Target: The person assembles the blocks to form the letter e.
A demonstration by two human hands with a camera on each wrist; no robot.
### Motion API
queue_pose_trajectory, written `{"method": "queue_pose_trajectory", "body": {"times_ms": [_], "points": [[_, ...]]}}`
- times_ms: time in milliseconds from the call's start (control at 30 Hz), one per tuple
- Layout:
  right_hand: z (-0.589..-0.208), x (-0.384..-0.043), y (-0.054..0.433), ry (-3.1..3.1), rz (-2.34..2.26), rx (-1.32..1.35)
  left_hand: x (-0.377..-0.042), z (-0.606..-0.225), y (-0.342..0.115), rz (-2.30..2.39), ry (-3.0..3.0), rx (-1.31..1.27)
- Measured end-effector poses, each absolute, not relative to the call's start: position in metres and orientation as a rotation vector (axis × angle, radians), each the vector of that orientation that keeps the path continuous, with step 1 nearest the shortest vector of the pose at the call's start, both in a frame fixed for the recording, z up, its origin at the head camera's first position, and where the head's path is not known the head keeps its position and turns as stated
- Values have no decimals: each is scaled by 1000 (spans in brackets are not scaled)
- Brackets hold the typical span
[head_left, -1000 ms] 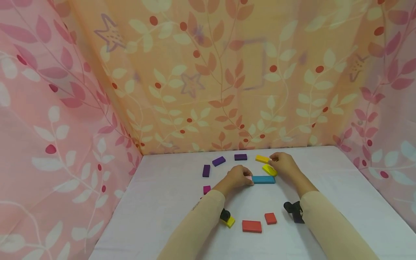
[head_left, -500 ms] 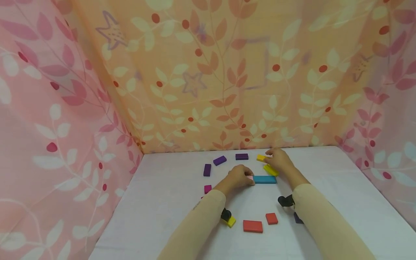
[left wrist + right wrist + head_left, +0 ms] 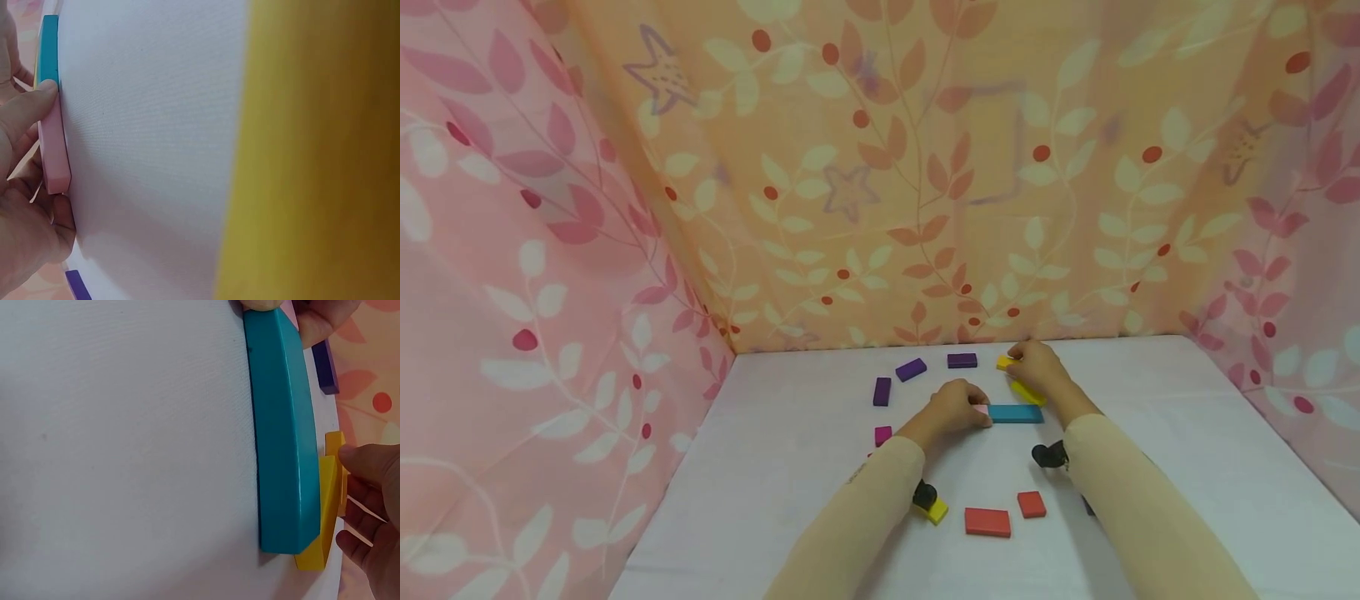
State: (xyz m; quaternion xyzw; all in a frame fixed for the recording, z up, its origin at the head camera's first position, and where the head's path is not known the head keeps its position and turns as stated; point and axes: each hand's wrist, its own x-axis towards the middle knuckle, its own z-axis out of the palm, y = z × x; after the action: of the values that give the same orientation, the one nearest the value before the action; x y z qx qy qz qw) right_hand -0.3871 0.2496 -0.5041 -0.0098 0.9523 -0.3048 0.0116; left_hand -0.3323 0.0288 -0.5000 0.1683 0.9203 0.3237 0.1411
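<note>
My left hand grips a pink block, thumb on the front near its end, fingers curled behind and beneath. End to end with the pink block lies a longer teal block, whose seam with it is by the thumb. Further back, my right hand pinches an orange-yellow block between thumb and fingers. A second, brighter yellow block lies between it and the teal block, partly under the right hand in the head view.
Purple blocks curve along the back left, with a magenta block nearer. Closer to me lie a red block, a smaller red block and a yellow block partly behind the left sleeve. A dark object is mostly hidden by the right sleeve.
My right hand and forearm have shifted left, so the hand now covers more of the orange-yellow block. The left hand keeps its hold on the pink block.
</note>
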Motion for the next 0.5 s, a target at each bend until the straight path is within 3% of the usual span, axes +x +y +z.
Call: {"method": "queue_pose_trajectory", "body": {"times_ms": [500], "points": [[-500, -392, 246, 2900, -982, -21, -335, -502, 28, 945, 2654, 491]]}}
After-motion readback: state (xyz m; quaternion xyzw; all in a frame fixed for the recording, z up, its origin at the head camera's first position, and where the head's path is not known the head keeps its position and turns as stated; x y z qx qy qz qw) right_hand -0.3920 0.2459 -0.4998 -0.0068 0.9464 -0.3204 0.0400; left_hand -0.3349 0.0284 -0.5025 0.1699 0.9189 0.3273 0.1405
